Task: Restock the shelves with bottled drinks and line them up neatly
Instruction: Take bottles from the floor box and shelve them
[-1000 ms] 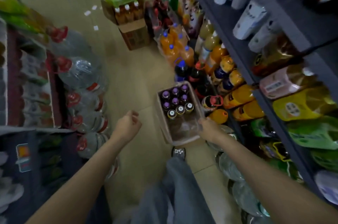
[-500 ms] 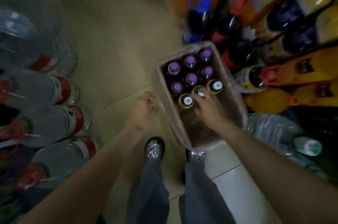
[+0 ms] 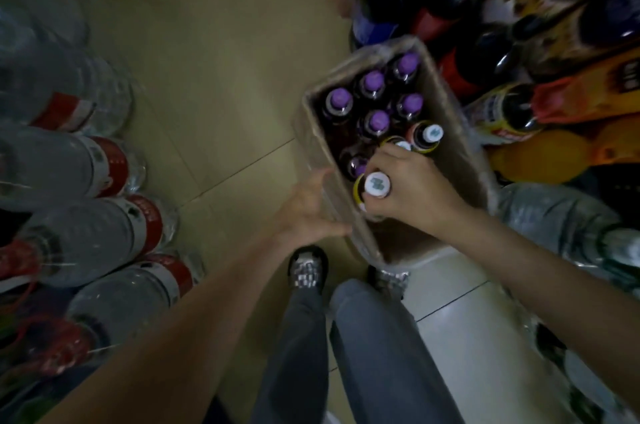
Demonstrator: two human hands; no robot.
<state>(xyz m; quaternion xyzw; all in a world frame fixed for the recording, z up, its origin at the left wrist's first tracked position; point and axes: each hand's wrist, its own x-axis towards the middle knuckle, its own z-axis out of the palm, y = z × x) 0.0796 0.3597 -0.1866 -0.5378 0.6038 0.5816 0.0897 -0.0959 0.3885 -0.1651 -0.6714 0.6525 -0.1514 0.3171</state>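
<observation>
Fingers of the right hand (image 3: 412, 188) now curl round the neck of a white-capped bottle (image 3: 375, 185), where half a second ago they only reached among the caps. The bottle sits at the near left of the cardboard tray (image 3: 446, 104) on the floor, apparently starting to lift. The left hand (image 3: 308, 212), fingers straight, has moved up to press the tray's outer wall, steadying it. Purple-capped bottles (image 3: 374, 80) remain, so restocking looks far from finished.
</observation>
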